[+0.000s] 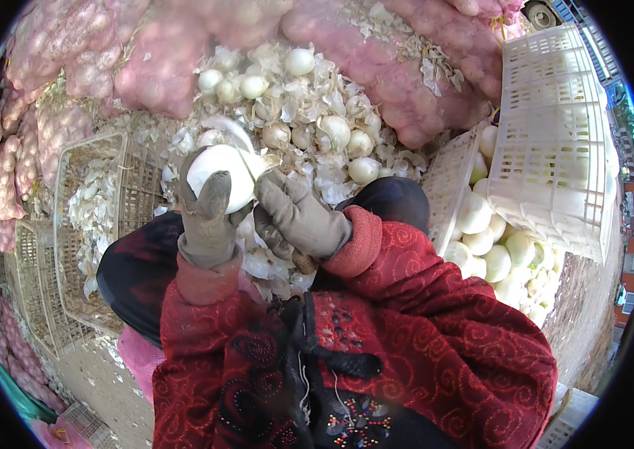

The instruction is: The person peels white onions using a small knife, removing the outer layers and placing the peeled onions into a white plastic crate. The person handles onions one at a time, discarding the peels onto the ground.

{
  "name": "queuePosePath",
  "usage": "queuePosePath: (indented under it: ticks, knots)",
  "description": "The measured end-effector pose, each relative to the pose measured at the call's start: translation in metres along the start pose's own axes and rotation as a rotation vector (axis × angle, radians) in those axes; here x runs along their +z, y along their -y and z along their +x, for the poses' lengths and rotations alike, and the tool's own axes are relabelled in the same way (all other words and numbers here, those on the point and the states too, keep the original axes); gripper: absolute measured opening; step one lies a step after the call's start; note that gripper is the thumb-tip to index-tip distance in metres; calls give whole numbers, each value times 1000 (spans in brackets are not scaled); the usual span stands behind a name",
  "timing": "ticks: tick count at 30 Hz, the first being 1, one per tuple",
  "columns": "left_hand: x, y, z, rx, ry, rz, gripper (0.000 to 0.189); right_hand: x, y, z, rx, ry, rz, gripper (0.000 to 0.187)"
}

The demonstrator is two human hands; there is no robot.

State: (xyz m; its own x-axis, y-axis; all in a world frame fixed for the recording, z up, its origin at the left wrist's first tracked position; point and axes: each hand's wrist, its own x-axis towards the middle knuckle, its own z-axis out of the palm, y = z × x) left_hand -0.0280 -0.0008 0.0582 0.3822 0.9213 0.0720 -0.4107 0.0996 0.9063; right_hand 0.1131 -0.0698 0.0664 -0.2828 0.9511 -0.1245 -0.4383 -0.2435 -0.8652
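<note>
My left hand (208, 216), in a dirty grey work glove, holds a large white onion (220, 175) from its left side and below. The onion's neck points right, and a loose strip of skin (232, 132) curls up above it. My right hand (300, 216), gloved too, is closed at the onion's right side by the neck, its fingertips around something thin. A narrow dark edge stands up from these fingertips against the onion; it looks like a small knife blade (247, 166), its handle hidden in the glove. Beyond both hands lies a heap of onions (332, 133) among papery skins.
Pink mesh sacks of onions (162, 62) are piled ahead and to the left. At left, a plastic crate (123, 185) holds skins. At right, a white crate (451, 191) holds peeled onions (474, 213), with another white crate (547, 140) tilted over it. My knees flank the heap.
</note>
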Motion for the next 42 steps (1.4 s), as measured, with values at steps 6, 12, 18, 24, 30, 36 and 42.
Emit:
queuePosePath:
  ticks: [6, 12, 18, 24, 30, 36, 42]
  knots:
    - [-7, -1, -3, -87, -123, 19, 64, -1, 6, 1, 134, -43, 0, 35]
    - [-27, 12, 4, -158, 40, -186, 83, -8, 4, -3, 270, 33, 102, 33]
    - [-17, 14, 1, -84, -261, -492, 96, -10, 13, -5, 232, 130, -52, 36]
    - [-29, 20, 4, -261, 202, -421, 86, -18, 18, -5, 231, 25, -16, 35]
    - [-16, 32, 3, -252, -38, -118, 57, -13, 6, 4, 49, -198, 38, 27]
    - [-11, 32, -1, -272, -62, -170, 51, -16, 12, 0, 167, -188, 199, 32]
    - [-7, 25, -4, -279, -46, -199, 56, -24, 9, 2, 201, -120, 360, 45]
